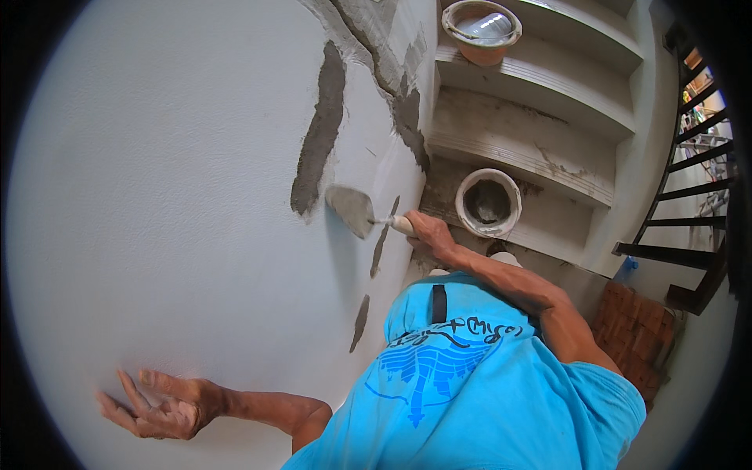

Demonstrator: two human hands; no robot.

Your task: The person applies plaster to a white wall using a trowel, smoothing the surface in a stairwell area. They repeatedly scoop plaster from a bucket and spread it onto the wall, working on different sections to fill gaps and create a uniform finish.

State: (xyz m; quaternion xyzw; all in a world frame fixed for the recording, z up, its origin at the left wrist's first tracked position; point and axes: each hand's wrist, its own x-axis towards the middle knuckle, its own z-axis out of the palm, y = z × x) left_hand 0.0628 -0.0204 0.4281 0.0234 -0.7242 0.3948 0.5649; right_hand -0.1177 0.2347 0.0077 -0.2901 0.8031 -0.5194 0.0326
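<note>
My right hand (431, 235) is closed round the pale handle of a trowel (352, 210). Its broad grey blade is at the white wall (172, 196), beside the lower end of a long dark mortar patch (319, 129); whether the blade touches the wall I cannot tell. Below the blade, a thin dark patch (379, 251) and another small patch (359, 323) mark the wall. At the lower left, my left hand (160, 403) is near the wall with fingers apart and nothing in it.
A bucket with dark mortar (488, 203) stands on a step to the right. Higher up the stairs (540, 94) sits an orange bucket (481, 51) with a clear container in it. A dark railing (689, 188) runs along the right, above stacked reddish-brown bricks (633, 338). A jagged crack (364, 43) crosses the upper wall.
</note>
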